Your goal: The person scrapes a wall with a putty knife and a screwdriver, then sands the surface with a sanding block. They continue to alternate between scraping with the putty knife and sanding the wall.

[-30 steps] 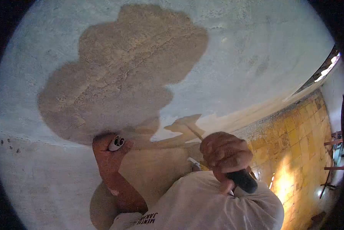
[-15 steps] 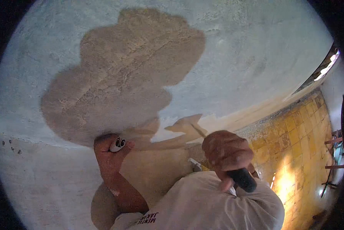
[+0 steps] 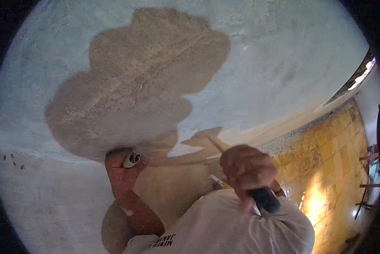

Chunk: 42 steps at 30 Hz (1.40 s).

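My left hand (image 3: 121,168) is closed low against the wall, at the lower edge of a large brown patch (image 3: 139,72). From its fist shows the rounded end of a white object with black markings (image 3: 132,159), and the rest of it is hidden. To the right, my right hand (image 3: 247,169) is a slightly blurred fist in front of my chest. It grips a tool with a thick black handle (image 3: 265,200) that sticks out below the fist. A thin shaft (image 3: 215,144) points from the other side of the fist up and left toward the wall.
The pale blue wall (image 3: 283,63) curves across the view, with a beige band along its base. Yellow floor tiles (image 3: 300,165) spread out on the right, with a bright sunlit streak. Reddish bars (image 3: 370,185) stand at the far right edge.
My right fist has shifted slightly left, with the black-handled tool in it. My left hand keeps its hold at nearly the same place on the wall.
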Tool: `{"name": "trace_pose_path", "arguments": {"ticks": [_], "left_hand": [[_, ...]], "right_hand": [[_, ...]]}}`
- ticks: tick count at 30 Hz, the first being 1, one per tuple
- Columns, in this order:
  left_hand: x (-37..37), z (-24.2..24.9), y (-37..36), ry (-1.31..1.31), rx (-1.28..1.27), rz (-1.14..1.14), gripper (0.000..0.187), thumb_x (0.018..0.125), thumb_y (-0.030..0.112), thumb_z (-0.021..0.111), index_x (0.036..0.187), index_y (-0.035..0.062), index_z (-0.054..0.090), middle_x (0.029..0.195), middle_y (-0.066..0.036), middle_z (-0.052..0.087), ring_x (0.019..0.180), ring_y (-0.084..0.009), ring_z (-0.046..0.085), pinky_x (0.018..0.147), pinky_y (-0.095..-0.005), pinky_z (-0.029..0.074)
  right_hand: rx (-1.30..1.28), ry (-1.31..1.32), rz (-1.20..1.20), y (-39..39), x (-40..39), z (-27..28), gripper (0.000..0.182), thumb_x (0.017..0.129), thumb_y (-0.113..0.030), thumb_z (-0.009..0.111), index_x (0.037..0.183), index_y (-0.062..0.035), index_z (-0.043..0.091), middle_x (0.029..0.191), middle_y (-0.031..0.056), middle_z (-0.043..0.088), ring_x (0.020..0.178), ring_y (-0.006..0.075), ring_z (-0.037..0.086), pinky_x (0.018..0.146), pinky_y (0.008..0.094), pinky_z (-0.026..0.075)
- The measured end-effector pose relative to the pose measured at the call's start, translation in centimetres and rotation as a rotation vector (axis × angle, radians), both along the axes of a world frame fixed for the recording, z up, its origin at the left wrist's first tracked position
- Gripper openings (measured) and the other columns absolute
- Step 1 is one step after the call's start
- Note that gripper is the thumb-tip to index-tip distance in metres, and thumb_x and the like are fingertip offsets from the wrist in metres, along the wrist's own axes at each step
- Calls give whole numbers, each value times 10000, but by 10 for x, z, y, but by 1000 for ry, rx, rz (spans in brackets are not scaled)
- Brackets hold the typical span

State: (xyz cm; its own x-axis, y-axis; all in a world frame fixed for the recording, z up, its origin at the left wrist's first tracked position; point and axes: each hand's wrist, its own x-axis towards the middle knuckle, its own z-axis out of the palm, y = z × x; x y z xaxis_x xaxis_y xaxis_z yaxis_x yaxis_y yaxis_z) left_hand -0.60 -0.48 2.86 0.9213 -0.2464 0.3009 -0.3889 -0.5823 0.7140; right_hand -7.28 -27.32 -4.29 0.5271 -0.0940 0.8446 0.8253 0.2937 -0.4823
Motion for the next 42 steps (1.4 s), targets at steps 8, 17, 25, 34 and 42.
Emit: {"name": "trace_pose_path", "arguments": {"ticks": [8, 17, 25, 34, 42], "left_hand": [[-2, -4, -2, -1, -74, 20, 321, 604, 120, 813, 589, 41, 502, 517, 7, 433, 502, -93, 385, 513, -244, 349], [0, -2, -3, 17, -78, -25, 307, 607, 113, 812, 591, 40, 513, 528, 24, 452, 531, -71, 418, 500, -245, 366], [0, -5, 2, -49, 73, 22, 273, 597, 104, 818, 644, 14, 564, 568, -6, 524, 524, -95, 445, 514, -256, 394], [4, -4, -6, 15, -83, -26, 237, 666, 146, 794, 688, -3, 611, 564, -5, 549, 546, -79, 493, 541, -254, 426], [-10, 12, -19, 97, -129, -37, 233, 710, 184, 770, 688, 9, 617, 567, 5, 542, 494, -72, 480, 473, -249, 403]], "right_hand": [[113, -140, -37, 12, 10, -3, 373, 725, -360, 756, 691, -59, 538, 589, 34, 519, 510, 224, 533, 507, 349, 476], [140, -90, -41, 11, 10, -11, 321, 718, -211, 775, 647, -42, 511, 641, 82, 537, 575, 247, 571, 550, 362, 472], [333, -163, -120, 19, 22, -17, 451, 805, -430, 660, 617, -68, 467, 491, 58, 492, 384, 181, 458, 385, 319, 404], [-544, 473, -194, -16, -24, -8, 341, 768, -299, 698, 810, 9, 560, 751, 103, 524, 733, 261, 549, 641, 330, 437], [-301, 563, -187, -83, -105, 25, 376, 632, -55, 763, 940, -26, 548, 799, 95, 552, 787, 232, 585, 662, 349, 494]]}}
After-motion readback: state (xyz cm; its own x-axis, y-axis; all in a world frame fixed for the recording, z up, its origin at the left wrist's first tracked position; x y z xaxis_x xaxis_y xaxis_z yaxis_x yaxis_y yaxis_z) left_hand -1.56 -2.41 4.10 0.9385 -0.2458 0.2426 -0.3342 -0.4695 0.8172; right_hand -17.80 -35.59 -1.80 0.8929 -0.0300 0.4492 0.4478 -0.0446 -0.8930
